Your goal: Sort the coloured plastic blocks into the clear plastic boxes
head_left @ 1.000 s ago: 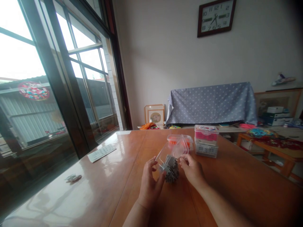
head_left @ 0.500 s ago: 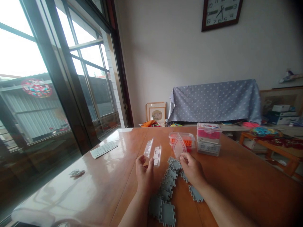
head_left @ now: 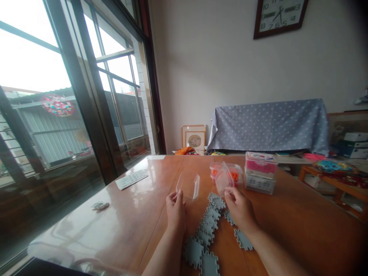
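My left hand [head_left: 176,207] is closed on the near left edge of a clear plastic container [head_left: 189,184], tilted above the table. In my right hand [head_left: 238,204] a clear lid with a red rim [head_left: 224,179] is pinched by its lower corner and held upright. Below and between my hands runs a line of overlapping grey puzzle-edged tiles [head_left: 205,233]. A separate grey tile [head_left: 243,239] lies under my right wrist. Behind the lid stands a clear box of orange pieces [head_left: 236,174], partly hidden by it.
Stacked clear boxes [head_left: 260,173], the upper with pink contents, stand at the right rear of the wooden table [head_left: 161,226]. At left lie a printed card [head_left: 132,179] and a small crumpled plastic item [head_left: 100,206]. A large window [head_left: 120,103] borders the left side.
The container in my left hand has turned, so its open, clear face shows more. The lid in my right hand has tilted slightly. The whole view has shifted, moving the scene rightward.
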Demonstrator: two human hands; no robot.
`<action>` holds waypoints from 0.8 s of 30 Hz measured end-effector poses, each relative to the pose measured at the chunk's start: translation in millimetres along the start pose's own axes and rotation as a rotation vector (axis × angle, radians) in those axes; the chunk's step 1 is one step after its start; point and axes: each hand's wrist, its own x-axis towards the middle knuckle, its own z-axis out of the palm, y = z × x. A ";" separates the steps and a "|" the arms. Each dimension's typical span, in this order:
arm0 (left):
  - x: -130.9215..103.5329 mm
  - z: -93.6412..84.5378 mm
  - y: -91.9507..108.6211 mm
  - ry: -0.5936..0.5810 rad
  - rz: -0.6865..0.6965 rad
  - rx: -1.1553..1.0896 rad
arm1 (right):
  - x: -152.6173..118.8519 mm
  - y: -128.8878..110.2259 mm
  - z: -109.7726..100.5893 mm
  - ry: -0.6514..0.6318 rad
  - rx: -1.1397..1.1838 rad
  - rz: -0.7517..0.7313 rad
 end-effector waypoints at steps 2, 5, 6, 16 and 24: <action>1.2 -0.5 0.4 -0.018 -0.019 -0.009 | -0.2 -0.8 0.7 0.009 0.051 0.006; 3.0 -1.4 0.1 -0.024 -0.044 -0.032 | 0.0 -0.2 1.9 0.022 0.124 0.030; 3.1 -1.5 0.4 -0.023 -0.049 -0.047 | 0.1 0.2 2.1 0.022 0.146 0.050; -1.0 -1.2 9.2 -0.072 -0.112 -0.228 | 0.6 -6.8 0.9 -0.057 0.492 0.247; 4.8 -5.4 6.4 -0.031 -0.097 -0.175 | -0.5 -13.8 -1.5 -0.075 0.646 0.332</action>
